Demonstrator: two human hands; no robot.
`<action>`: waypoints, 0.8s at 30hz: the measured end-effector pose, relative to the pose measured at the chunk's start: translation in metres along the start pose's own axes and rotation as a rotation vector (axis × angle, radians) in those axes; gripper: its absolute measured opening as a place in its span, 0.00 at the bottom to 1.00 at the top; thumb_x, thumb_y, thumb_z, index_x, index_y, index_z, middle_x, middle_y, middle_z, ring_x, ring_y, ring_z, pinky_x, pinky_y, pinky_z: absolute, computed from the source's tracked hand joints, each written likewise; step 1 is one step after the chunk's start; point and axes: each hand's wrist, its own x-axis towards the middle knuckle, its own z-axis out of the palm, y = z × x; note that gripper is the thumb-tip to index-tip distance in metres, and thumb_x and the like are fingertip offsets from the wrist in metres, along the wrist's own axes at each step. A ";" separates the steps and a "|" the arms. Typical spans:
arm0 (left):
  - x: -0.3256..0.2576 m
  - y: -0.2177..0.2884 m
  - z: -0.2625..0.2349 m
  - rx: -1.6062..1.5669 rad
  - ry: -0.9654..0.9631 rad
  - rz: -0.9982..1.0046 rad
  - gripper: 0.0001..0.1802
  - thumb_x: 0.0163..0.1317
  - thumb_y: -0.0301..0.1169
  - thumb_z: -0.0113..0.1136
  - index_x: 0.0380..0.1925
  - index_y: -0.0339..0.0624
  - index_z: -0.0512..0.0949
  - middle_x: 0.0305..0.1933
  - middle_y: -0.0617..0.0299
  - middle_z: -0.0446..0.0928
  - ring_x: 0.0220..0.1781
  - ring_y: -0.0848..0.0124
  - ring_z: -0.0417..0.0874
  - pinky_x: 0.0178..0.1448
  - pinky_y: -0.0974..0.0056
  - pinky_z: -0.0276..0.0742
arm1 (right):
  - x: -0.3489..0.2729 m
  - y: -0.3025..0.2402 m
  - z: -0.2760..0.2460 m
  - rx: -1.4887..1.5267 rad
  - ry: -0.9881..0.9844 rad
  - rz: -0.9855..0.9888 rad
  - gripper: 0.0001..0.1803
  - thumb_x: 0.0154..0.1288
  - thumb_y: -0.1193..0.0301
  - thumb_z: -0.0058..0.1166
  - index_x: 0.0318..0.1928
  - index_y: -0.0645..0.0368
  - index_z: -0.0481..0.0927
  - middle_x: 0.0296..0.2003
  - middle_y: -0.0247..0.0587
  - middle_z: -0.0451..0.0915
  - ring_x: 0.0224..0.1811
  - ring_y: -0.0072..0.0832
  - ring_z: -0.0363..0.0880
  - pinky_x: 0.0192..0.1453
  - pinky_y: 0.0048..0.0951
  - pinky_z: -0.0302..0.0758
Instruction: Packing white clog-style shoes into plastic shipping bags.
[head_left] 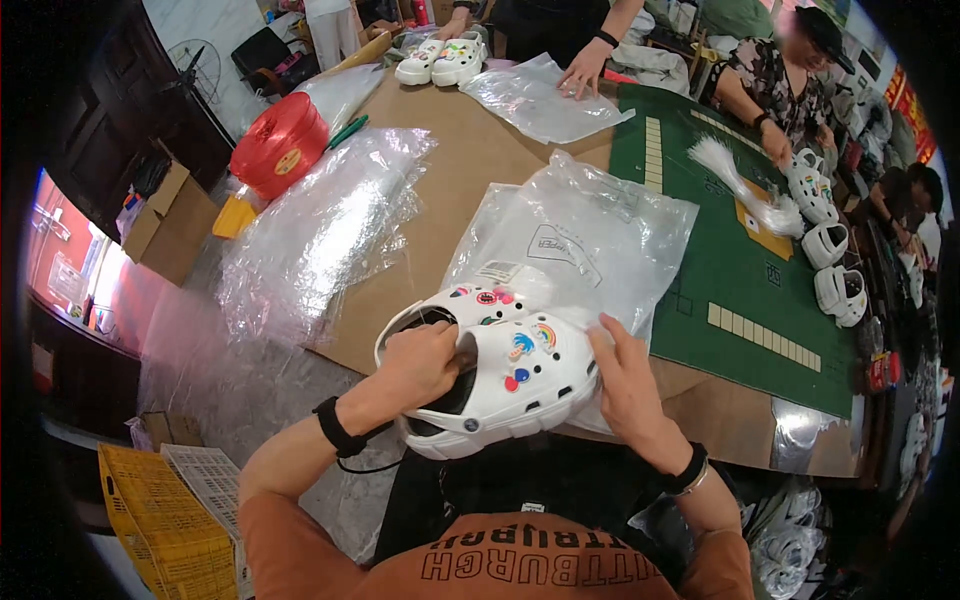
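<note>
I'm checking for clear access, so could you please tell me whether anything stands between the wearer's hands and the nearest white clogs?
Nothing visible blocks the left hand, which reaches into the nearest white clogs. The right hand is at their toe end; whether part of the clear bag lies between, I cannot tell.

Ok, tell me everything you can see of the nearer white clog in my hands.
The nearer white clog looks rubbery, with holes, a dark interior, a rivet, and rainbow, palm-tree and red-and-blue charms. It's opening-up, toe pointing right, beside another white clog at the edge of the table. The left hand grips by its opening; the right hand is at its toe.
</note>
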 end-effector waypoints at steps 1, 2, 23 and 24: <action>0.001 0.002 0.004 0.005 0.012 -0.026 0.13 0.51 0.34 0.58 0.25 0.34 0.71 0.28 0.50 0.73 0.32 0.51 0.76 0.36 0.53 0.71 | 0.001 -0.002 0.000 0.003 -0.002 -0.002 0.33 0.44 0.86 0.45 0.57 0.67 0.64 0.54 0.54 0.66 0.41 0.46 0.69 0.47 0.36 0.70; 0.001 0.004 0.007 0.011 0.025 -0.054 0.13 0.51 0.34 0.58 0.25 0.34 0.71 0.28 0.49 0.73 0.32 0.51 0.76 0.36 0.53 0.71 | 0.002 -0.003 0.001 0.037 -0.037 -0.013 0.34 0.43 0.87 0.46 0.58 0.67 0.64 0.53 0.54 0.66 0.42 0.45 0.69 0.47 0.36 0.70; -0.032 0.061 0.010 0.172 0.289 0.158 0.38 0.35 0.40 0.72 0.50 0.50 0.68 0.58 0.49 0.62 0.58 0.49 0.63 0.54 0.50 0.61 | -0.022 0.045 0.047 0.637 -0.139 0.679 0.21 0.54 0.74 0.51 0.50 0.64 0.67 0.32 0.44 0.77 0.33 0.26 0.76 0.39 0.27 0.73; -0.035 0.067 0.017 0.178 0.187 0.187 0.45 0.30 0.43 0.74 0.55 0.59 0.66 0.60 0.51 0.59 0.59 0.45 0.60 0.54 0.48 0.61 | -0.024 0.049 0.051 0.660 -0.105 0.664 0.20 0.54 0.74 0.52 0.49 0.64 0.68 0.32 0.44 0.78 0.33 0.25 0.77 0.39 0.27 0.74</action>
